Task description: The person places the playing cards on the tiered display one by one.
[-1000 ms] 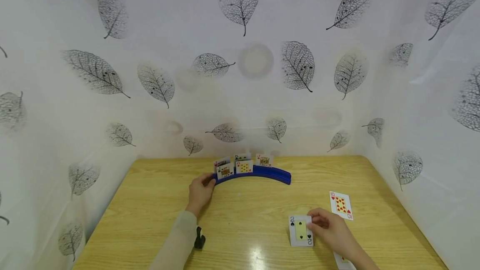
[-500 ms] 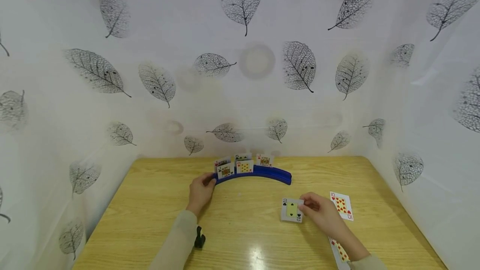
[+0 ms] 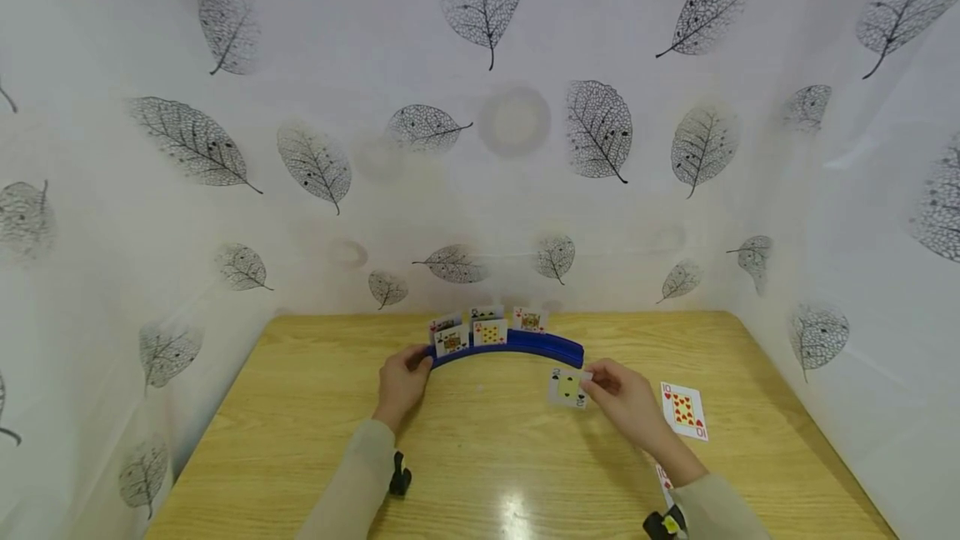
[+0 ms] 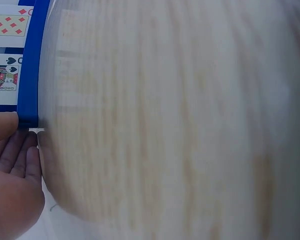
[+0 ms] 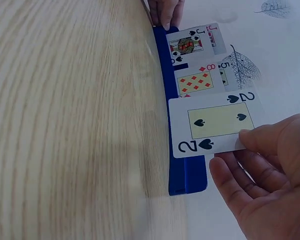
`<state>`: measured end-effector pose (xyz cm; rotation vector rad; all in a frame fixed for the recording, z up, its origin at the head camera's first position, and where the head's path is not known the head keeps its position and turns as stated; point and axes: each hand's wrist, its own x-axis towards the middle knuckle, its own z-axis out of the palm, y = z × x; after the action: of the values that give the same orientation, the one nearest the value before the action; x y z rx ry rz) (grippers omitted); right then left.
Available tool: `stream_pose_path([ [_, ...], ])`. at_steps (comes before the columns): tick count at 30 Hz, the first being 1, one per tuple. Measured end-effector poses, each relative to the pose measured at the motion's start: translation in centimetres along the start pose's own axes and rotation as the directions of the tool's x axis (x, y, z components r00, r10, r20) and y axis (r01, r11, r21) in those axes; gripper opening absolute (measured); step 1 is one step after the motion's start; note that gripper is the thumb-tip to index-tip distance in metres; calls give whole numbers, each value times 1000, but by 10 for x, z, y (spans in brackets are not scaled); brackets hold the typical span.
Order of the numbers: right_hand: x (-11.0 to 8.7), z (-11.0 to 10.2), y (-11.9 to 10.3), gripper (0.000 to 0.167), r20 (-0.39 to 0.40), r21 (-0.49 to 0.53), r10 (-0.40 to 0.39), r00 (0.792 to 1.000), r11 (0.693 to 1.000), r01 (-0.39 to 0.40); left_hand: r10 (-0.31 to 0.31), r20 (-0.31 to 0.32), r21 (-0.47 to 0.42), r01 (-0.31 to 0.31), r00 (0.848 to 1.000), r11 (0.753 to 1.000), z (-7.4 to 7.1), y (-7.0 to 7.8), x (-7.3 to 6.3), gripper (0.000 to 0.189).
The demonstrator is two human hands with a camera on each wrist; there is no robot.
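Right fingers point(image 5: 227, 177) pinch a person-facing two of spades point(image 5: 217, 120), long axis upward; left fingers point(image 4: 11, 151) grip the rack point(image 3: 543, 346).

A: A counter point(image 3: 465, 440) of wood, or a wood-look finish, shows streaky grain under a smooth top, with a glossy glare at the near side.

B: And the blue rack point(image 3: 546, 343) on the far side?

A: Plastic by its look, smooth, with a low sheen.

B: The two of spades point(image 5: 217, 120) at right appears thin, smooth and stiff, paper or plastic; which, the view cannot settle.

A: Beyond, a thin printed sheet point(image 3: 517, 211) hangs lightly creased, faintly shiny at right; cloth or plastic is unclear.

B: The left sleeve point(image 3: 352, 473) is soft, matt cloth.
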<state>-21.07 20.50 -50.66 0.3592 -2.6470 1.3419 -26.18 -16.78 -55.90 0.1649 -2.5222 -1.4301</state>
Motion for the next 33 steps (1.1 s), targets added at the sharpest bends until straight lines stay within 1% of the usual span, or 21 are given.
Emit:
stream_pose_path([
  [7,13,5,-8,11,-8,40,-9,1000,999,10,-2,-8,1,2,1000,1000,0,1,-1,26],
  [13,23,9,-10,8,-26,38,-26,999,999,27,3,-12,7,-3,1000,1000,0,2,-2,26],
  [17,31,13,-11,9,-41,53,-18,999,998,20,4,-15,3,-3,1000,1000,0,2,-2,26],
  [24,43,19,-14,9,-35,78,7,999,997,-4,-14,-9,3,14,1000,1000,1,1,-2,27],
  [33,54,25,-15,12,-49,76,-7,999,997,10,21,-13,0,-21,1000,1000,0,2,-3,26],
])
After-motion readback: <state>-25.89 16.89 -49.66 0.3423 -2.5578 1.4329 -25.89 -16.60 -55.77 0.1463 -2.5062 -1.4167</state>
